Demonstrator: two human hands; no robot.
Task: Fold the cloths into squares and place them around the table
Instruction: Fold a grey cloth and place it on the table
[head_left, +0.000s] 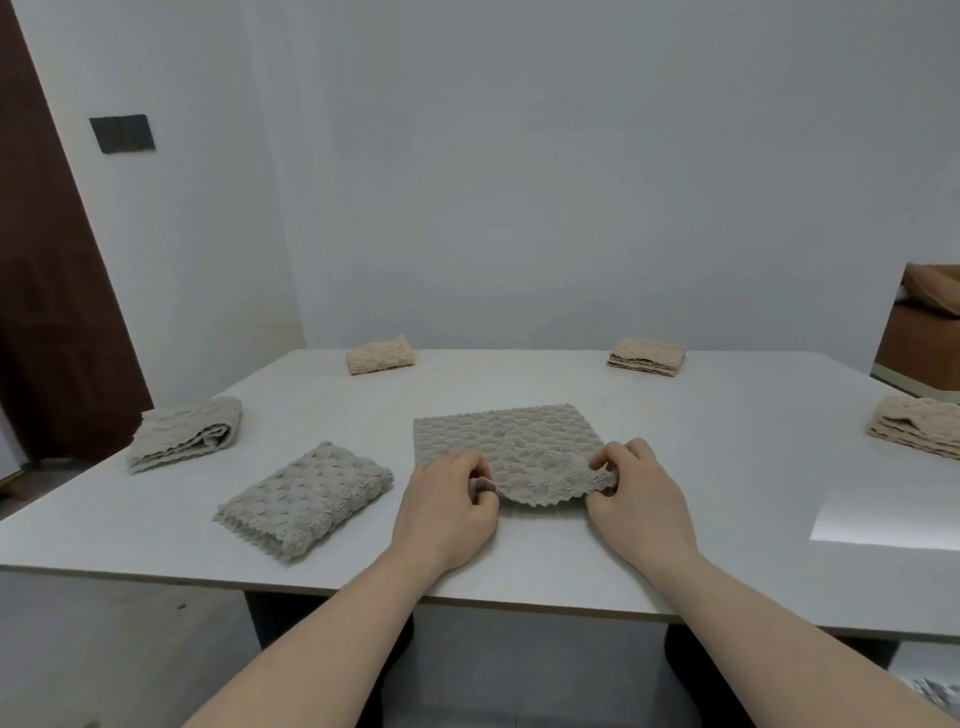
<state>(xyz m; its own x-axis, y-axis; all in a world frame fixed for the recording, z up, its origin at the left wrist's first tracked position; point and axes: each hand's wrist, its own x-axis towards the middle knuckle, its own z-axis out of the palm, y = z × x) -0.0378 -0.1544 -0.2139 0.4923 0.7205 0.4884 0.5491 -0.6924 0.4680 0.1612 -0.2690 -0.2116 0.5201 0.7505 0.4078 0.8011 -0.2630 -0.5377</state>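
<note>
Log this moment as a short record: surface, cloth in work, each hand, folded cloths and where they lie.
surface: white table
cloth in work: grey cloth, flat at centre, near edge lifted
left hand: pinches the near left corner
right hand: pinches the near right corner
folded grey cloths: near left, left edge
folded beige cloths: far left, far right, right edge

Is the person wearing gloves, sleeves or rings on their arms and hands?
No. The left hand and right hand are bare, with no gloves. No rings or watch show. Both forearms are uncovered as far as the picture's bottom edge, so no sleeves are visible.
</note>
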